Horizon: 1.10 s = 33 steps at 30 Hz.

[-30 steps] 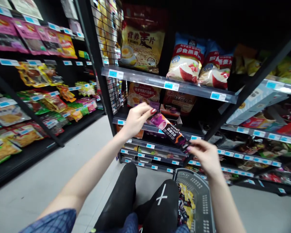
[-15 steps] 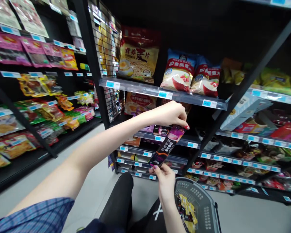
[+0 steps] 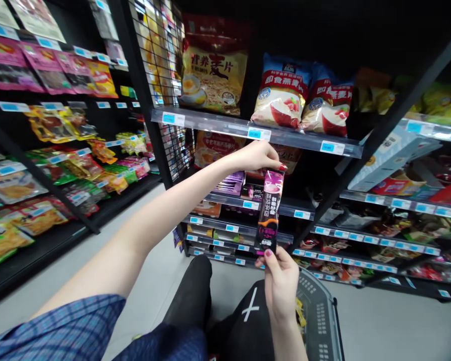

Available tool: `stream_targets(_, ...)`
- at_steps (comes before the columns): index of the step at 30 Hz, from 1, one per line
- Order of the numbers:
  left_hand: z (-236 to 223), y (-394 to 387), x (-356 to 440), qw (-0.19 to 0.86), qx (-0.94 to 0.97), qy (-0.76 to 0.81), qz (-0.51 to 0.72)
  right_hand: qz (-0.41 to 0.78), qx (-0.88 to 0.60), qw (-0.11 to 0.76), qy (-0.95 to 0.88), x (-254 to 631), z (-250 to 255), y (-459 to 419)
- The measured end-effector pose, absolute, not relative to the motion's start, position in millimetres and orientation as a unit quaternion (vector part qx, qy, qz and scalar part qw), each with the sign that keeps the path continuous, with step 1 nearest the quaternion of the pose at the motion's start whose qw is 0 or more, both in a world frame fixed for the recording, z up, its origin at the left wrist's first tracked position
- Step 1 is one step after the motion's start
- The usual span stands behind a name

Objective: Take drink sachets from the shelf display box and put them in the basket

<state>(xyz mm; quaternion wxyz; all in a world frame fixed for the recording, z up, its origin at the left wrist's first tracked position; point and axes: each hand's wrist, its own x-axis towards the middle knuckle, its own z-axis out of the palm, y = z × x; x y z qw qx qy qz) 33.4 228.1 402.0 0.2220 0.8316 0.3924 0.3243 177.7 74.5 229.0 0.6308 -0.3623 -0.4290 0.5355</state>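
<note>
A narrow black and purple drink sachet (image 3: 270, 210) is stretched nearly upright between my two hands, its printing upside down. My left hand (image 3: 261, 156) pinches its upper end between thumb and finger. At the lower end, my right hand (image 3: 280, 281) grips it with the thumb on top. Behind the sachet, a shelf holds a stack of purple sachets (image 3: 229, 183) and a small dark box (image 3: 251, 186). Below and to the right of my right hand stands a grey basket (image 3: 321, 311), with some yellow sachets (image 3: 299, 312) showing; my forearm hides part of its inside.
Bags of oatmeal (image 3: 281, 95) stand on the shelf above, whose front edge (image 3: 210, 123) juts out over my left hand. A black slanting post (image 3: 376, 125) divides the racks. Another rack (image 3: 71, 175) with packaged snacks is on the left. My knees (image 3: 190, 296) are close below.
The sachet has swung from a slant down to the right, through the opposite slant, to nearly upright. My left hand moved right and over the top; my right hand moved below it.
</note>
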Motion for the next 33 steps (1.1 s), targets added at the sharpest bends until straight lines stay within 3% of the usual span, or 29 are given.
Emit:
stream_targets(8,343,240,41,0.434,0.772,0.372,0.277,0.462,-0.371,0.639,-0.491,184,254,39)
stream_targets(14,331,242,45,0.473,0.751,0.375,0.266,0.482,-0.374,0.621,-0.492,187,240,44)
stream_targets(24,385,220,37,0.347,0.773,0.352,0.397,0.508,-0.389,0.622,-0.452,177,204,62)
stream_targets(33,419,175,42,0.191,0.823,0.353,0.402,0.498,-0.37,0.637,-0.459,172,192,81)
